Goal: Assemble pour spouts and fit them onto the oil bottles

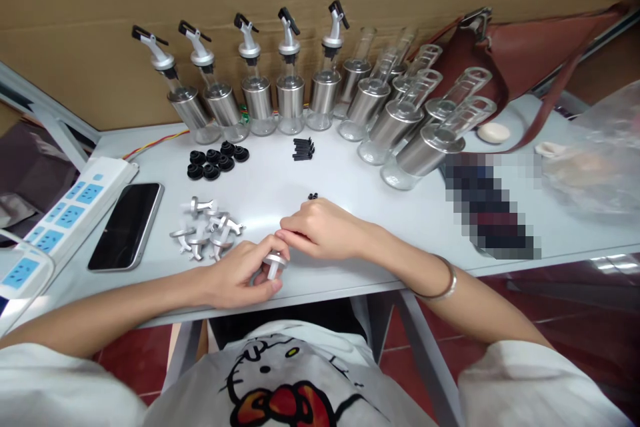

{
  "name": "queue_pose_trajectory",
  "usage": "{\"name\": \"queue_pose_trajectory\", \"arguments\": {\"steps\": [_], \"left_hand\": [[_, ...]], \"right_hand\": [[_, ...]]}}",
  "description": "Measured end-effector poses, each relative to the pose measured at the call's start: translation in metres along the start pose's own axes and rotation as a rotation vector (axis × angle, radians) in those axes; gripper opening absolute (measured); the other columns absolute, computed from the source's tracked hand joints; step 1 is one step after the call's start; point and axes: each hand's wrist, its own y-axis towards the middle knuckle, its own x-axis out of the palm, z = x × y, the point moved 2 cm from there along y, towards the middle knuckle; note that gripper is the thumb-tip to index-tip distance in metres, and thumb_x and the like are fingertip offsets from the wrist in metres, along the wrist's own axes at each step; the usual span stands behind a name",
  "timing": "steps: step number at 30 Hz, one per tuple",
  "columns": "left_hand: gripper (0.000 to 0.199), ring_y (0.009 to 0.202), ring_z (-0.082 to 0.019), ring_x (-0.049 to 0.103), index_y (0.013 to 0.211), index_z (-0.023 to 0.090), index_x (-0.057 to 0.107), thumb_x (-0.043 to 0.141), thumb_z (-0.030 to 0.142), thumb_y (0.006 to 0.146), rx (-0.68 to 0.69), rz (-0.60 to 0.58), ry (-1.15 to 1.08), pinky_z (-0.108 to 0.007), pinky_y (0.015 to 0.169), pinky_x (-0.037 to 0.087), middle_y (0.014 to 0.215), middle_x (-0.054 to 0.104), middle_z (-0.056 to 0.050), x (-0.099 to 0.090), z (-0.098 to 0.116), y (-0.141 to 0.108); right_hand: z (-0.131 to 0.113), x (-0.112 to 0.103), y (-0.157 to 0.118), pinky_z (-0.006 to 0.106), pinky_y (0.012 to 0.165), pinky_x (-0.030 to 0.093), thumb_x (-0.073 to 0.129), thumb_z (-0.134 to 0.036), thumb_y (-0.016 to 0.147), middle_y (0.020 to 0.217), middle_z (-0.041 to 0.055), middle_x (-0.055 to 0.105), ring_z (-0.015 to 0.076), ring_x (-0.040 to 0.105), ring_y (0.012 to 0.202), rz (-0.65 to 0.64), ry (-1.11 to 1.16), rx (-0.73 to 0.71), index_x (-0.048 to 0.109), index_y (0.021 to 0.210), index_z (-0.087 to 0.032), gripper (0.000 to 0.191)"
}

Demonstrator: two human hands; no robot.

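My left hand [239, 272] is closed around a silver pourer spout [273, 269], its pale stem pointing down toward me. Against the left fingertips, my right hand [320, 230] is curled with its fingers pinched; whatever they hold is hidden. Just beyond the right hand lie a few tiny black parts [313, 196]. A pile of loose silver spouts [207, 230] is left of my hands. Farther back are several black rubber stoppers [217, 161] and a small group of black levers [303, 149].
Several bottles with fitted pourers [259, 103] line the back; open-necked bottles [400, 123] stand to their right. On the left are a phone [126, 227] and a power strip [63, 220]. A brown bag [525, 53], white round object [493, 133] and plastic bag [595, 153] are at right.
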Motion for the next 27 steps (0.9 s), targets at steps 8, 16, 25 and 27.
{"name": "queue_pose_trajectory", "arguments": {"steps": [8, 16, 25, 27], "left_hand": [[0.019, 0.046, -0.009, 0.044, 0.101, 0.021, 0.037, 0.047, 0.02, 0.085, -0.009, 0.009, 0.004, -0.019, 0.047, 0.033, 0.064, 0.051, 0.007, 0.001, 0.001, 0.0], [0.023, 0.053, -0.01, 0.048, 0.109, 0.021, 0.035, 0.046, 0.023, 0.089, -0.002, 0.086, 0.122, -0.023, 0.054, 0.041, 0.078, 0.056, 0.002, 0.004, -0.001, -0.004], [0.019, 0.052, -0.007, 0.051, 0.116, 0.025, 0.026, 0.037, 0.023, 0.1, 0.162, 0.384, 0.242, -0.023, 0.052, 0.047, 0.091, 0.051, 0.0, 0.012, -0.008, 0.001], [0.021, 0.049, -0.008, 0.052, 0.117, 0.024, 0.026, 0.038, 0.028, 0.1, 0.174, 0.408, 0.348, -0.023, 0.049, 0.046, 0.085, 0.052, 0.002, 0.009, -0.004, 0.002]], "right_hand": [[0.001, 0.0, 0.0, 0.024, 0.057, 0.028, 0.04, -0.027, 0.096, 0.052, -0.0022, 0.048, 0.0097, 0.037, 0.051, 0.017, 0.124, 0.02, 0.053, 0.062, -0.016, 0.038], [0.001, -0.007, -0.001, 0.022, 0.055, 0.029, 0.043, -0.024, 0.095, 0.053, -0.0035, 0.048, 0.0089, 0.039, 0.05, 0.099, 0.226, 0.008, 0.053, 0.064, -0.016, 0.033], [0.001, -0.015, -0.003, 0.022, 0.065, 0.044, 0.055, -0.033, 0.092, 0.076, 0.0032, 0.068, 0.0124, 0.06, 0.067, 0.331, 0.423, 0.014, 0.065, 0.088, -0.015, 0.021], [0.0, -0.015, -0.002, 0.021, 0.064, 0.045, 0.054, -0.029, 0.092, 0.076, 0.0029, 0.068, 0.0116, 0.059, 0.067, 0.33, 0.465, 0.027, 0.065, 0.083, -0.015, 0.02]]}}
